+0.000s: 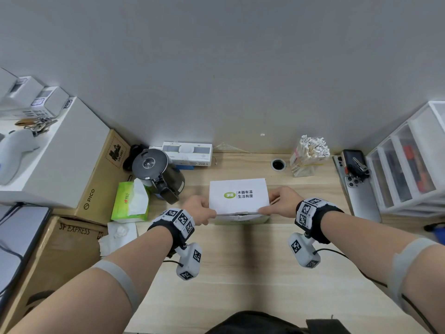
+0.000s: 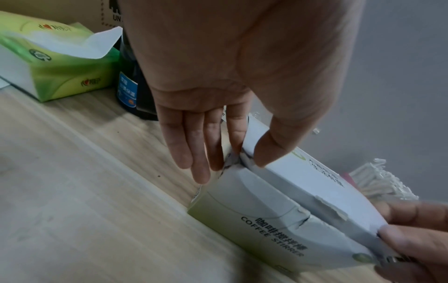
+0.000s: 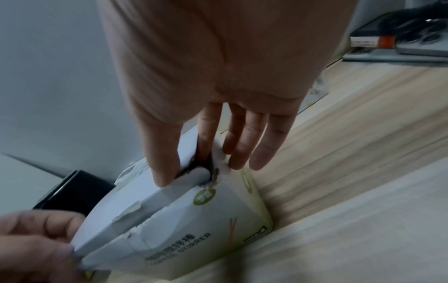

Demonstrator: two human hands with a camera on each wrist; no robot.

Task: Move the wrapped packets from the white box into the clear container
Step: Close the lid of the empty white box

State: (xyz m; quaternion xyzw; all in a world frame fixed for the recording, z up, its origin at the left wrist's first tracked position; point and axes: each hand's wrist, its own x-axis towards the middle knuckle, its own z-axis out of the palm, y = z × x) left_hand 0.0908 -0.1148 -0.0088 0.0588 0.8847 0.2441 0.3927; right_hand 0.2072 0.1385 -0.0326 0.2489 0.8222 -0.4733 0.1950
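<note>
A white box [image 1: 238, 196] printed with a green logo stands in the middle of the wooden desk. Its lid flap is lifted a little at the front edge. My left hand [image 1: 199, 208] pinches the lid's left front corner between thumb and forefinger [image 2: 242, 159]. My right hand [image 1: 281, 203] pinches the right front corner the same way [image 3: 191, 168]. The box front [image 2: 266, 220] reads COFFEE STIRRER. At the back right stands the clear container [image 1: 307, 157], holding several white wrapped packets upright. What lies inside the box is hidden.
A black kettle [image 1: 156, 172] and a green tissue box [image 1: 130, 201] stand left of the box. Cardboard boxes [image 1: 96, 179] line the left side. Phones and keys [image 1: 356, 184] and a clear drawer unit [image 1: 409, 160] sit right. A cable hole [image 1: 278, 164] lies behind.
</note>
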